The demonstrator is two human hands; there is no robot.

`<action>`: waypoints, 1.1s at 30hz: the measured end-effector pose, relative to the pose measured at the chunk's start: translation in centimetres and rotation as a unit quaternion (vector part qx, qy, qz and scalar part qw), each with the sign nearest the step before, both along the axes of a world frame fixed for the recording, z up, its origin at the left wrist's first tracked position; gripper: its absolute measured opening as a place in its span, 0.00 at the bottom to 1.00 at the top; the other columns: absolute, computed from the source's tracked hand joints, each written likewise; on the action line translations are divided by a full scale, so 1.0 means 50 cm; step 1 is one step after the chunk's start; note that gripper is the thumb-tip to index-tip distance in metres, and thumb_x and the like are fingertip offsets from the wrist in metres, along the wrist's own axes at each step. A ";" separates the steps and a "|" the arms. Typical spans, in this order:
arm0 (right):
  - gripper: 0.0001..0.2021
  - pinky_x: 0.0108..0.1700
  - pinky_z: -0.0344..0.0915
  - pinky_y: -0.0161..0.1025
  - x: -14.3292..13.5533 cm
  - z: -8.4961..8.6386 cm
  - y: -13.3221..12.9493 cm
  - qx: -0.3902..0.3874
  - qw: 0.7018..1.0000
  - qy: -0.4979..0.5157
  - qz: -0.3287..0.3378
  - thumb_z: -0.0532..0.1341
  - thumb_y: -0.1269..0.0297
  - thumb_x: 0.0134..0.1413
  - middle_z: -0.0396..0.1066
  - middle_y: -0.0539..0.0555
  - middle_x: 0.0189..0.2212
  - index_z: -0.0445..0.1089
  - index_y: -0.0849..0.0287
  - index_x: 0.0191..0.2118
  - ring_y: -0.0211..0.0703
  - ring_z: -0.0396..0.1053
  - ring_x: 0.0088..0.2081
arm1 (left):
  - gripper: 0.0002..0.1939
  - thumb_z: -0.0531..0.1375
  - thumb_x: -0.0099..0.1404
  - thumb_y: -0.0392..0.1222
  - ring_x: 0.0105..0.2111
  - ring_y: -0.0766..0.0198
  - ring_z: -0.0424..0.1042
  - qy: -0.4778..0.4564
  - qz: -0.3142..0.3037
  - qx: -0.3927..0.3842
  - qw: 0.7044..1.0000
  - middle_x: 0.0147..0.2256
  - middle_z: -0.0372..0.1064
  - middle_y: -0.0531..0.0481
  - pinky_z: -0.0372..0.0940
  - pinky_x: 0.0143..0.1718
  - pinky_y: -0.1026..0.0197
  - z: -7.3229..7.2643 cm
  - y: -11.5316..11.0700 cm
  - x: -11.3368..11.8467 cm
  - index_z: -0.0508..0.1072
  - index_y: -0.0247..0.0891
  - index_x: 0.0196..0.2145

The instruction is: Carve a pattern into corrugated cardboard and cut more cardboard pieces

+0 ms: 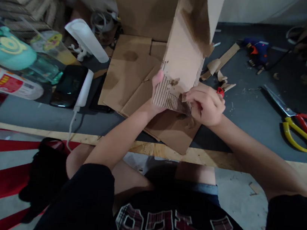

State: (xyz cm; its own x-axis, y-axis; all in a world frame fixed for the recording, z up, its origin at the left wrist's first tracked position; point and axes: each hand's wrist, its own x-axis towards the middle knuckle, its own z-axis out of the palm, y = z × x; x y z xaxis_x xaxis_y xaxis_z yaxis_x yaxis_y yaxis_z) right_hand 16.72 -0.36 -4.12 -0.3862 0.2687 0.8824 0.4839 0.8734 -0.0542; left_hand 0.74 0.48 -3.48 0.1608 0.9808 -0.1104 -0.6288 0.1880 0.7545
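A folded cardboard piece is held up over the table, tilted toward me. Along its near end the top paper is gone and the corrugated ridges show, with torn brown bits on them. My left hand grips it from the left and beneath, the thumb on its left edge and the other fingers hidden. At the near right corner my right hand pinches a small scrap of brown paper between thumb and fingers. Flat cardboard sheets lie stacked underneath.
Scissors with red and yellow handles lie at right. Behind them are a blue glue gun and a cardboard strip among paper shreds. On the left are a black phone, a white cabled device and bottles.
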 end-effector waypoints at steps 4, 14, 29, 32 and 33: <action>0.19 0.43 0.75 0.40 0.008 0.007 0.005 -0.068 0.996 -0.034 -0.053 0.48 0.59 0.74 0.79 0.53 0.39 0.77 0.51 0.44 0.41 0.78 0.41 | 0.40 0.31 0.72 0.64 0.69 0.48 0.62 -0.029 0.020 0.069 0.997 0.52 0.75 0.45 0.70 0.62 0.44 0.021 0.008 -0.012 0.73 0.41 0.54; 0.18 0.55 0.71 0.48 0.120 0.073 0.038 -0.218 0.963 -0.130 -0.096 0.56 0.60 0.67 0.66 0.67 0.62 0.75 0.60 0.55 0.54 0.69 0.59 | 0.44 0.40 0.61 0.81 0.75 0.47 0.42 -0.041 0.076 0.013 0.996 0.57 0.76 0.51 0.53 0.73 0.37 0.042 0.006 -0.032 0.66 0.57 0.63; 0.17 0.45 0.70 0.48 0.162 0.053 0.036 -0.242 0.953 -0.179 0.004 0.56 0.55 0.70 0.77 0.60 0.44 0.73 0.54 0.57 0.52 0.75 0.45 | 0.45 0.39 0.63 0.81 0.76 0.44 0.38 -0.127 0.061 -0.013 0.990 0.64 0.69 0.53 0.47 0.76 0.38 0.052 0.006 -0.037 0.62 0.54 0.67; 0.23 0.46 0.70 0.47 0.143 0.073 0.030 -0.259 0.949 -0.170 -0.052 0.53 0.49 0.71 0.77 0.60 0.47 0.71 0.53 0.63 0.52 0.75 0.47 | 0.49 0.27 0.66 0.77 0.75 0.44 0.45 -0.099 0.061 0.019 0.993 0.62 0.70 0.52 0.53 0.72 0.34 0.058 0.003 -0.030 0.64 0.49 0.65; 0.25 0.45 0.70 0.46 0.133 0.074 0.027 -0.263 0.947 -0.174 -0.066 0.52 0.47 0.71 0.78 0.59 0.46 0.71 0.53 0.63 0.52 0.75 0.46 | 0.51 0.23 0.65 0.76 0.74 0.45 0.49 -0.079 0.046 0.040 0.995 0.61 0.70 0.51 0.56 0.71 0.34 0.058 0.002 -0.029 0.66 0.47 0.64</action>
